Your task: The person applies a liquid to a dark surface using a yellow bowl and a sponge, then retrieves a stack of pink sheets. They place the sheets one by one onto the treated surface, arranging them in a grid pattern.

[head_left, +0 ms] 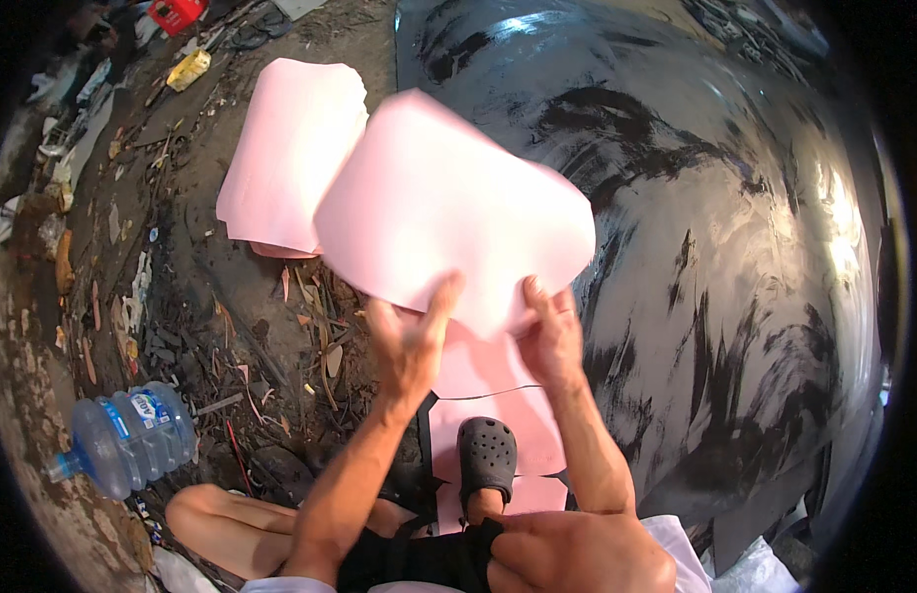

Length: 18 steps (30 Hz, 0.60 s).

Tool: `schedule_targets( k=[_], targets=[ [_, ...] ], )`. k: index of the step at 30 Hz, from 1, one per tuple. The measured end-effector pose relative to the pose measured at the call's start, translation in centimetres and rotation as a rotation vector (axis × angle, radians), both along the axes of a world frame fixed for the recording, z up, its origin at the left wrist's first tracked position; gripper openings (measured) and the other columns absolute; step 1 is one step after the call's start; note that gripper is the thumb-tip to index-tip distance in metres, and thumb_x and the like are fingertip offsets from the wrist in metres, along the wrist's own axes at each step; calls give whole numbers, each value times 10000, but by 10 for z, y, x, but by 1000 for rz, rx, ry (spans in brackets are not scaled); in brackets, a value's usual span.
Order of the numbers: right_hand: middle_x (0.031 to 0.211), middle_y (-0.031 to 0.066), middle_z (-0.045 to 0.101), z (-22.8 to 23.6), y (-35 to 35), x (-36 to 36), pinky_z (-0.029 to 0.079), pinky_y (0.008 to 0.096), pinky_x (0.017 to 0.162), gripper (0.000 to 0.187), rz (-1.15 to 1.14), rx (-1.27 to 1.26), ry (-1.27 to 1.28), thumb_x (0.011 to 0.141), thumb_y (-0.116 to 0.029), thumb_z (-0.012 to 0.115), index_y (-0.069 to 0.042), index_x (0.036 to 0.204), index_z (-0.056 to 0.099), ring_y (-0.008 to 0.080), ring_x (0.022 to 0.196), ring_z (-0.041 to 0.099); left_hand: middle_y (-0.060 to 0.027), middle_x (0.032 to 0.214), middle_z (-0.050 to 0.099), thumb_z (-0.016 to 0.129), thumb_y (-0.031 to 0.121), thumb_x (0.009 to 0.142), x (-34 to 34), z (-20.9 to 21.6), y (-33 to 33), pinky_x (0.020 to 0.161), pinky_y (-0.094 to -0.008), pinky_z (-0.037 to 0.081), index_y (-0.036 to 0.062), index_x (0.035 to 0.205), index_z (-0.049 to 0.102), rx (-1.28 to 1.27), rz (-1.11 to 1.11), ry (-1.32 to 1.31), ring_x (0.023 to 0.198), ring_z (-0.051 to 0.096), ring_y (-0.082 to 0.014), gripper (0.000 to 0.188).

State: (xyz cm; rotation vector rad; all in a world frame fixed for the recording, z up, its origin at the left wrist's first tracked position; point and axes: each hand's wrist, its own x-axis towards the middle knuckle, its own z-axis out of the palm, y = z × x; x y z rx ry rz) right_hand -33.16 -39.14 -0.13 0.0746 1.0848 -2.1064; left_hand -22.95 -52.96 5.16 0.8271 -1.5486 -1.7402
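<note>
Holding up, right now, a flat, pale pink, irregularly shaped sheet, with both hands at work! Grasping it at the near edge with the left hand, thumb laid on top, fingers tucked underneath. Grasping that same edge further along with the right hand, thumb on top again. Clasped in each grip, then, and raised in the air over the left edge of a broad, glossy, black-and-grey smeared sheet. Dipping to a blunt point between the hands, and blurred along the rim!

Over to a thick stack of pale pink sheets: set on the brown dirt floor, just outside the smeared sheet's left edge, toward its far left corner. Partly overlapped in view by the raised piece; impossible to tell whether touching.

Down below, resting a dark grey, perforated clog on a row of pink pieces laid end to end, running between the knees, near the smeared sheet's near left part.

Out on the left side of the floor, lying tipped over: a clear blue, ribbed plastic water jug. Further off, toward the far left corner, a small yellow object and a red container, cut off at the top.
</note>
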Motion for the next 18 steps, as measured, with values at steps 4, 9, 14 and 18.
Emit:
schedule_targets(
  k=[4, 9, 14, 18],
  targets=[
    [1406, 104, 667, -2, 64, -46, 543, 359, 1080, 492, 261, 422, 417, 1131, -185, 644, -45, 1578, 493, 173, 1274, 649, -117, 1418, 673, 752, 71, 1021, 53, -79, 14, 1158, -395, 516, 17, 1524, 565, 657, 157, 110, 1312, 641, -221, 539],
    [1688, 142, 488, -9, 114, -67, 372, 416, 1277, 719, 635, 505, 568, 1143, -158, 615, -42, 1756, 259, 223, 1550, 450, -142, 1413, 705, 776, 34, 995, 87, -118, 38, 1079, -373, 582, 9, 1468, 652, 553, 173, -162, 1283, 676, -195, 490],
    [869, 32, 719, 0, 76, -134, 554, 329, 715, 379, 434, 737, 826, 1075, -205, 730, 6, 1375, 635, 107, 748, 647, -153, 1181, 788, 853, 5, 919, 18, -80, -24, 923, -333, 618, -42, 1420, 671, 180, 99, -198, 1049, 754, -182, 535],
    [844, 142, 784, -50, 13, -159, 571, 374, 708, 447, 299, 902, 1067, 996, -249, 796, -28, 1363, 670, 168, 724, 713, -135, 949, 807, 929, 28, 836, -16, -131, -75, 778, -321, 610, -74, 1264, 747, 12, 110, -384, 834, 764, -184, 476]
  ],
)
